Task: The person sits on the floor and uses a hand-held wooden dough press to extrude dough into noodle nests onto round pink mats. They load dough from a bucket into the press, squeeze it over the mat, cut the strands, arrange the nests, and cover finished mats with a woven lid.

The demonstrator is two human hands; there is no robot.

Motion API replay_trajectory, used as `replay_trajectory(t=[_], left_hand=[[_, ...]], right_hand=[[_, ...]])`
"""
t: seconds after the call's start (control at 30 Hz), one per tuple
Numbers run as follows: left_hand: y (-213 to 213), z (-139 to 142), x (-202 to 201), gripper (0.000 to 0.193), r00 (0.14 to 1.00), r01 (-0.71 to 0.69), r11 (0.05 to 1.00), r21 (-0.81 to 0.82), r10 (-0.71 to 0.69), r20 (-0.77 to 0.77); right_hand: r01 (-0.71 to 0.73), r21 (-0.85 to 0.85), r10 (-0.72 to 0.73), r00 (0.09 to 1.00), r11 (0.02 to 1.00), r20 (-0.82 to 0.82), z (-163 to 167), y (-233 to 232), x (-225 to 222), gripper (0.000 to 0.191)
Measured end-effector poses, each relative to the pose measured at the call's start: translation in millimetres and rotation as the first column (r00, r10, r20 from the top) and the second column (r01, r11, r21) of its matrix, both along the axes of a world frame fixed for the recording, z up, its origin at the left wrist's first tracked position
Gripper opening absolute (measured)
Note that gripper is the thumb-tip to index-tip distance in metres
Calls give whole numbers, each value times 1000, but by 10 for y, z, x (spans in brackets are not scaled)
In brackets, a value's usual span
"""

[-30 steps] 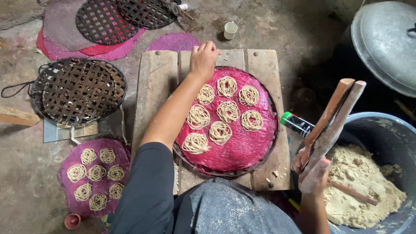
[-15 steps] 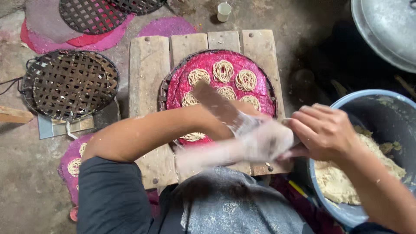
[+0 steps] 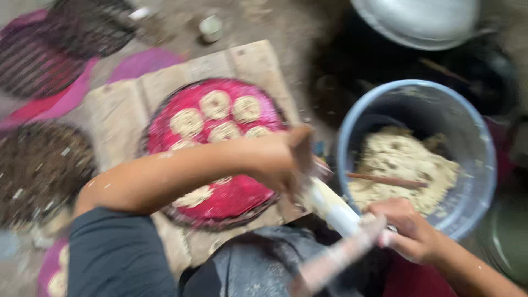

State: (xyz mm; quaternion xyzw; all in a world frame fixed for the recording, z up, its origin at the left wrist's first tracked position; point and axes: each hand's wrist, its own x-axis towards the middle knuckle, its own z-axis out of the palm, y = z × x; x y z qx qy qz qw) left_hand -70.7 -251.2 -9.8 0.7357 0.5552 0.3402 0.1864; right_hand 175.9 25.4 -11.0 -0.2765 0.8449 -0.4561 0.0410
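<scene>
The view is blurred by motion. My left hand (image 3: 280, 162) grips the upper end of a wooden dough press (image 3: 335, 212) held over my lap. My right hand (image 3: 410, 231) holds the same press lower down, near its pale cylinder. Behind my left arm lies a round tray with a pink cloth (image 3: 242, 192) bearing several coiled noodle spirals (image 3: 215, 104). To the right stands a blue-grey bucket (image 3: 473, 137) of pale dough (image 3: 401, 159) with a wooden stick (image 3: 385, 180) lying in it.
The pink tray rests on a wooden board (image 3: 121, 115). A dark woven round tray (image 3: 38, 165) lies at the left, another (image 3: 82, 27) at the top left over pink cloths. A metal lid (image 3: 423, 19) sits at the top right, a small cup (image 3: 210, 26) on the ground.
My left hand left the tray's far edge and came back to the press. Both hands now hold it in front of me. The view swung right toward the bucket.
</scene>
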Motion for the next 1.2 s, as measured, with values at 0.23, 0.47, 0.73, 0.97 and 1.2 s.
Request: replay_trajectory(t=[0.23, 0.47, 0.73, 0.97, 1.2], left_hand=[[725, -707, -324, 38, 588, 457, 762, -459, 129, 799], [1741, -1531, 931, 27, 198, 286, 880, -380, 334, 922], [2154, -1793, 726, 34, 697, -465, 864, -191, 491, 523], [2247, -1477, 978, 62, 736, -527, 826, 199, 326, 593], [2161, -1244, 956, 59, 786, -556, 804, 210, 427, 447]], right_hand=[[660, 523, -80, 659, 539, -748, 323, 783, 520, 11], [884, 261, -167, 345, 387, -923, 231, 1213, 431, 21], [521, 724, -514, 816, 453, -266, -1252, 1254, 278, 19], [383, 826, -172, 924, 414, -342, -1501, 1473, 71, 19], [72, 937, -762, 605, 342, 231, -1433, 1002, -87, 36]])
